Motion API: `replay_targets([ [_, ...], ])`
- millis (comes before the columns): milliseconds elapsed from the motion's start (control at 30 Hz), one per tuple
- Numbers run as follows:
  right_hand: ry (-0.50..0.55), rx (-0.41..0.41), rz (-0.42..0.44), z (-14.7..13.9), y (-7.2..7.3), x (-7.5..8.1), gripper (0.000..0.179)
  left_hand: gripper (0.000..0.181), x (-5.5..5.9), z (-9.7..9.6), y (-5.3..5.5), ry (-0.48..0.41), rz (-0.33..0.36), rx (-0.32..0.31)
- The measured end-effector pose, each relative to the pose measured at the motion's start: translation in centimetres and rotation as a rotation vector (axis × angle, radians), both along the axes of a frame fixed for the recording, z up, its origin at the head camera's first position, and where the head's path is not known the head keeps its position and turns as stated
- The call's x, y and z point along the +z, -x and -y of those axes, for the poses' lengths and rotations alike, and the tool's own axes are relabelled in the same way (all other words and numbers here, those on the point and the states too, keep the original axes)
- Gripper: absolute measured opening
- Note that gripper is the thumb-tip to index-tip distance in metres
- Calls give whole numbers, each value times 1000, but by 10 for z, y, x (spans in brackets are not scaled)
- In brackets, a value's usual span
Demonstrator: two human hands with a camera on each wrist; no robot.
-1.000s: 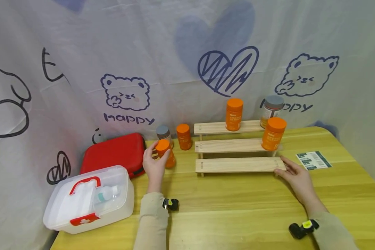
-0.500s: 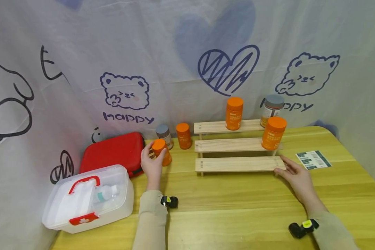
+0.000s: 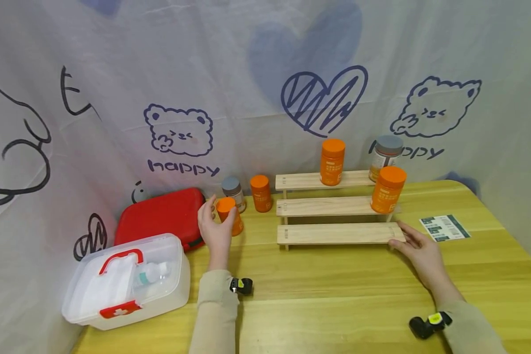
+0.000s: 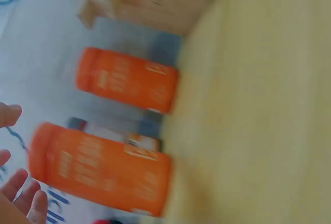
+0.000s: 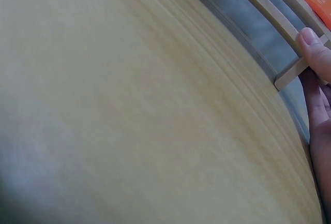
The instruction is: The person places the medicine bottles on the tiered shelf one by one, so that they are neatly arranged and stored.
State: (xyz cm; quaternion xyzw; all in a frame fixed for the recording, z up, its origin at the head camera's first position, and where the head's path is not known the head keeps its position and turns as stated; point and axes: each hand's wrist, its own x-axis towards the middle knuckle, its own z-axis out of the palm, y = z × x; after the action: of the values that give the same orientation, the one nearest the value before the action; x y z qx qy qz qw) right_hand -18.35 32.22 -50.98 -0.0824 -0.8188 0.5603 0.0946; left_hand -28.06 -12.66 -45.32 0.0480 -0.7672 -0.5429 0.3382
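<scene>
In the head view, an orange jar point(image 3: 236, 226) with an orange lid stands upright on the table at the left. My left hand point(image 3: 216, 236) is around its top, thumb and fingers apart. The left wrist view shows the fingertips point(image 4: 27, 200) off the lid of this jar point(image 4: 103, 169). Behind it stand a grey-lidded jar point(image 3: 239, 200) and another orange jar point(image 3: 261, 195). My right hand point(image 3: 420, 250) grips the right end of the three-tier wooden rack point(image 3: 336, 233), thumb on the lowest board in the right wrist view.
On the rack stand an orange jar point(image 3: 332, 164) and a grey-lidded jar point(image 3: 382, 160) on the top tier, and an orange jar point(image 3: 387, 191) on the middle tier. A red case point(image 3: 159, 216) and a clear first-aid box point(image 3: 172, 290) lie left. A printed card point(image 3: 444, 228) lies right.
My left hand shifted slightly left with the orange jar, then its fingers parted from the lid. The right hand has stayed on the rack.
</scene>
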Motion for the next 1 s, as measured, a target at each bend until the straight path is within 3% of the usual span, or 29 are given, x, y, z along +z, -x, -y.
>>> replay_targets([
  [167, 14, 1, -20, -1, 0, -1, 74, 51, 23, -13, -4, -33, -85, -47],
  [333, 14, -7, -14, -2, -1, -1, 74, 49, 42, -39, -3, -63, -135, -155],
  [500, 0, -11, -4, -1, -3, -1, 75, 49, 58, -72, 2, -156, -114, -369],
  [633, -6, -11, 3, 0, -2, 0, 75, 51, 73, -99, 9, -189, -79, -498],
  [833, -32, -9, 14, -1, 0, 0, 76, 55, 92, -137, 23, -180, -38, -640],
  [1000, -25, -1, 8, -1, 2, -1, 76, 61, 107, -162, 36, -120, -6, -697],
])
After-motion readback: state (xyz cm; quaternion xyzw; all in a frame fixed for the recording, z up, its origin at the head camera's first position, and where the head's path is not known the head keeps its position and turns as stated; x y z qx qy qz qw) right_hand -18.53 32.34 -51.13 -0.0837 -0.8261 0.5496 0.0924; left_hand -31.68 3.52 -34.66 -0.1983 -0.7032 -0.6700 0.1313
